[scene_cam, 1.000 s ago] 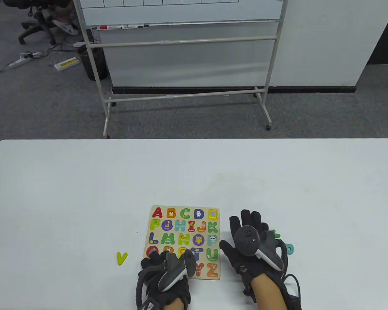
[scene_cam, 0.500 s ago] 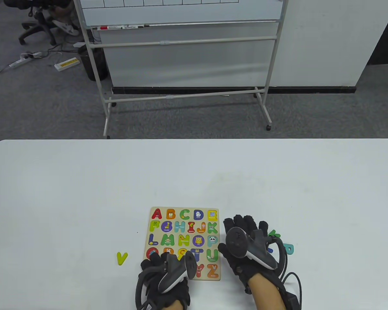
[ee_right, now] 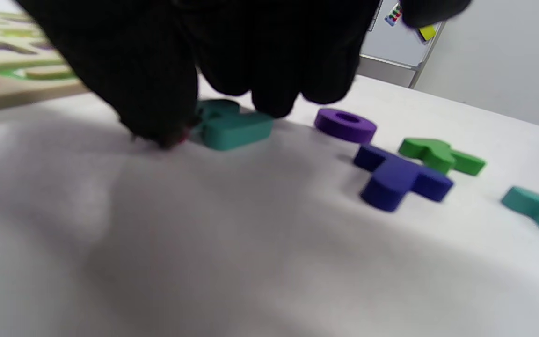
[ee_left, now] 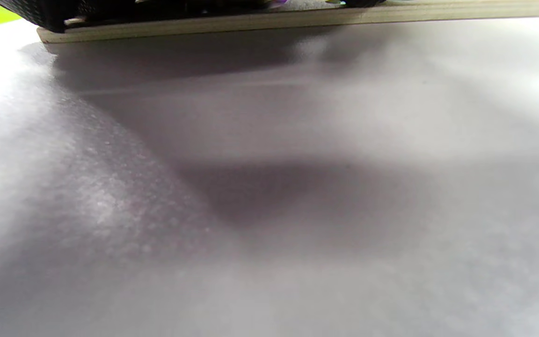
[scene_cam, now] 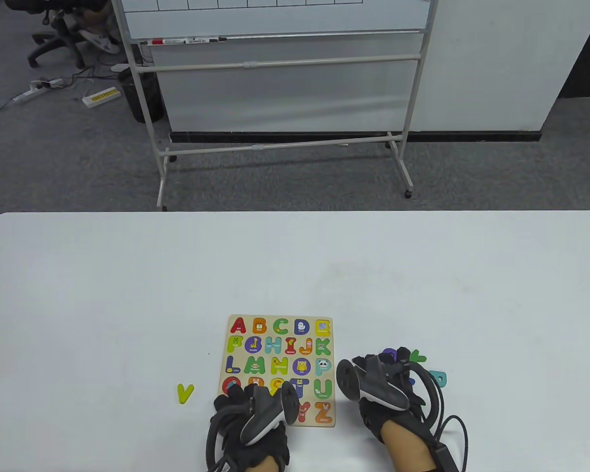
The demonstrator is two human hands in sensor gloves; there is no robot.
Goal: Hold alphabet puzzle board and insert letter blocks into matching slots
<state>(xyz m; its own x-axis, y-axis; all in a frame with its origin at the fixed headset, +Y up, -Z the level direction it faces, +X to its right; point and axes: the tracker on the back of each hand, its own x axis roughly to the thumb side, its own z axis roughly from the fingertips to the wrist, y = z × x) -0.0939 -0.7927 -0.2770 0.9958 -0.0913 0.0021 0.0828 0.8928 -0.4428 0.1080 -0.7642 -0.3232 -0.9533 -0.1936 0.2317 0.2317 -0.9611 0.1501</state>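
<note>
Wooden alphabet puzzle board (scene_cam: pixel 279 369) lies flat on the white table (scene_cam: pixel 128 295), its near left corner under the left hand (scene_cam: pixel 248 418), which rests flat on it. Just right of the board, the right hand (scene_cam: pixel 381 388) curls down, fingertips (ee_right: pixel 269 100) touching a teal letter block (ee_right: pixel 232 125); whether it grips is unclear. Purple ring (ee_right: pixel 345 125), blue block (ee_right: pixel 400 178) and green block (ee_right: pixel 440 155) lie just beyond.

Right of the multicoloured board (scene_cam: pixel 279 369) lie teal (ee_right: pixel 232 126), purple (ee_right: pixel 345 124), navy (ee_right: pixel 400 178) and green (ee_right: pixel 440 155) letters; left of it, a yellow-green V (scene_cam: pixel 185 393). Gloves (scene_cam: pixel 248 432) are black.
</note>
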